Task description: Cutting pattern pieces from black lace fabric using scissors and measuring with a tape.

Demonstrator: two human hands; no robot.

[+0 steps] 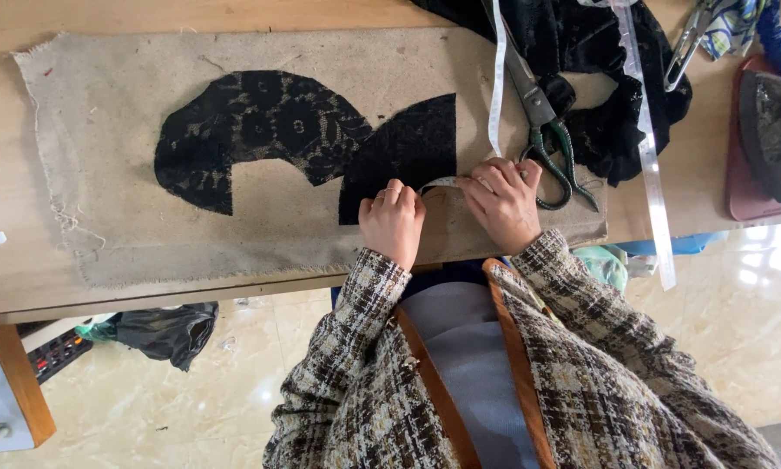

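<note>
A wooden bench [8, 252] carries a frayed beige canvas mat [112, 234]. On the mat's left half lies a curved piece of black lace [251, 130], and just right of it, overlapping at its edge, a darker black fabric piece [408, 152] with a rounded top. At this piece's lower right edge the left hand [392, 224] rests on the mat, its fingers [388, 196] curled and pressing down one end of a white measuring tape [440, 182]. The right hand [501, 204] sits just beside it, fingers [486, 182] bent onto the same tape, which arcs between the two hands. Touching the right hand's far side lie green-handled scissors [542, 130]. Beyond them a heap of black fabric [599, 52] is crossed by a clear ruler [649, 156].
</note>
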